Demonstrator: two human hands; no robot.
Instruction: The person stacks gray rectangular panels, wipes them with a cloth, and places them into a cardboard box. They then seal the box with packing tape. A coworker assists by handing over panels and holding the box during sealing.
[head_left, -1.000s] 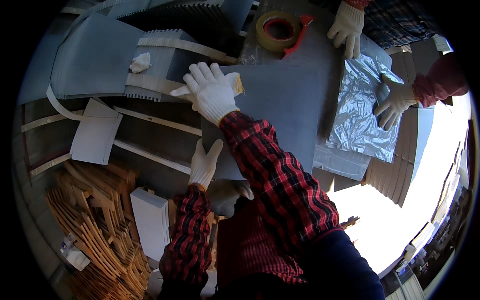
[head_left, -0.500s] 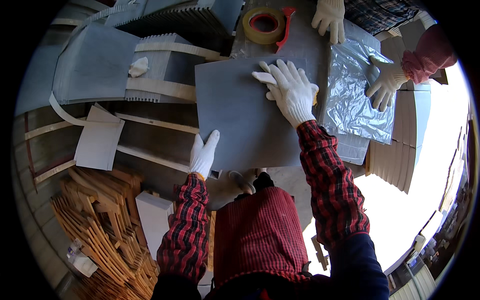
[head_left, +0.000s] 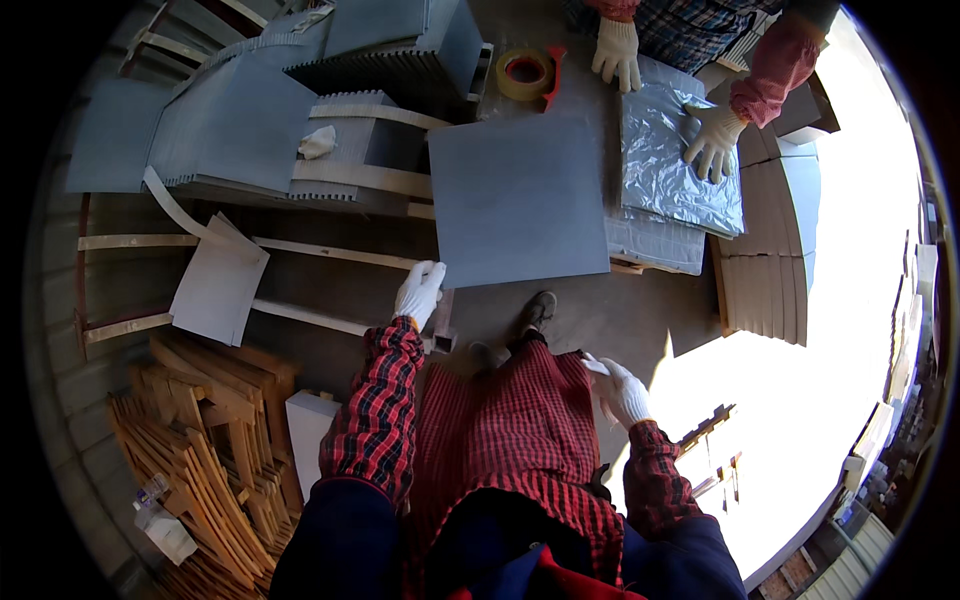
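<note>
A flat grey sheet (head_left: 520, 200) lies at the table's near side, its front edge jutting out over the floor. At its near left corner my left hand (head_left: 419, 292), in a white knit glove, has its fingers closed on the edge. My right hand (head_left: 618, 388), gloved alike, is low beside my red checked apron (head_left: 510, 420), away from the sheet. Its fingers are stretched out and apart, with nothing visible in them. Across the table, a co-worker's gloved hand (head_left: 713, 145) presses on a stack wrapped in shiny clear film (head_left: 665, 165); their other hand (head_left: 617, 55) rests at its far left corner.
A tape roll (head_left: 524, 74) and a red tool (head_left: 553, 80) lie at the back of the table. Slotted grey panel stacks (head_left: 235, 125) stand left, above a rack with pale rails (head_left: 330, 253). Wooden pieces (head_left: 200, 440) are piled lower left; board stacks (head_left: 765, 240) stand right.
My right hand has come off the sheet and drawn back toward my apron. My left hand has closed at the sheet's corner. The view has shifted, and the co-worker's hands stay by the wrapped stack.
</note>
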